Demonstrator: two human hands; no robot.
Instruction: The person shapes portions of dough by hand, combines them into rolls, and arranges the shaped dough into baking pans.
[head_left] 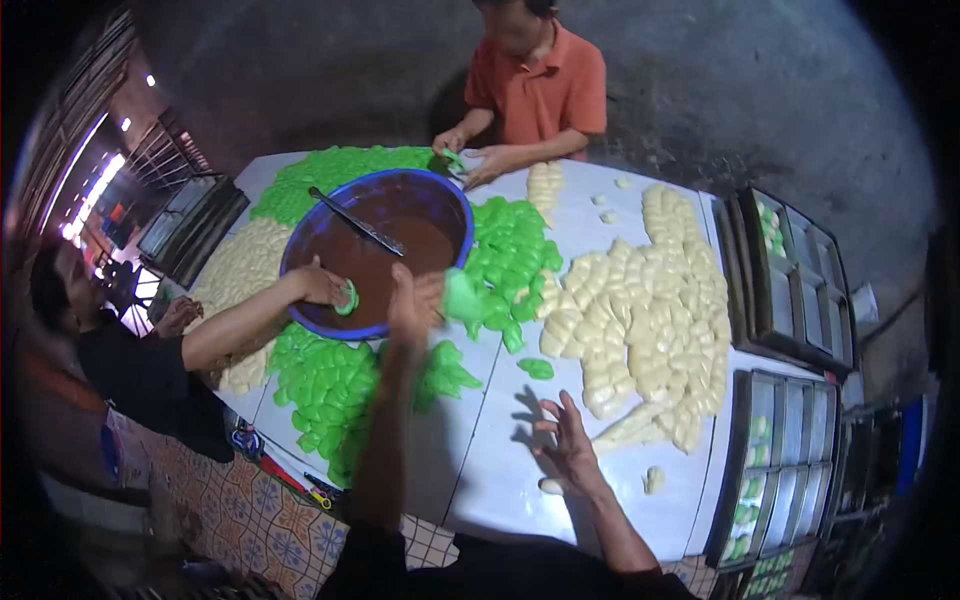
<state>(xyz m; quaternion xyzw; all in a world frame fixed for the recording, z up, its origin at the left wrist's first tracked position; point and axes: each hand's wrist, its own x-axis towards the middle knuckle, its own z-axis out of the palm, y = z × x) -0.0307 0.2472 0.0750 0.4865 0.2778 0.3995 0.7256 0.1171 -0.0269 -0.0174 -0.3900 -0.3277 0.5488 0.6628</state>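
My left hand (414, 305) is over the near right rim of a blue tub (457, 205) of brown liquid (366, 285), blurred, with a green dough piece (461, 295) at its fingertips; whether it grips it is unclear. A metal utensil (355, 221) lies across the tub. My right hand (565, 445) is open over the white tabletop (494, 446), fingers apart, left of many cream dough pieces (640, 320). A small green piece (536, 368) lies above it. Green pieces (320, 400) are heaped left of my left forearm.
A co-worker at left (130, 360) has a hand (320, 285) in the tub with a green piece. Another in orange (545, 90) handles green dough across the table. Stacked metal trays stand at right (790, 280) and back left (190, 222); a sectioned tray (800, 470) is at near right.
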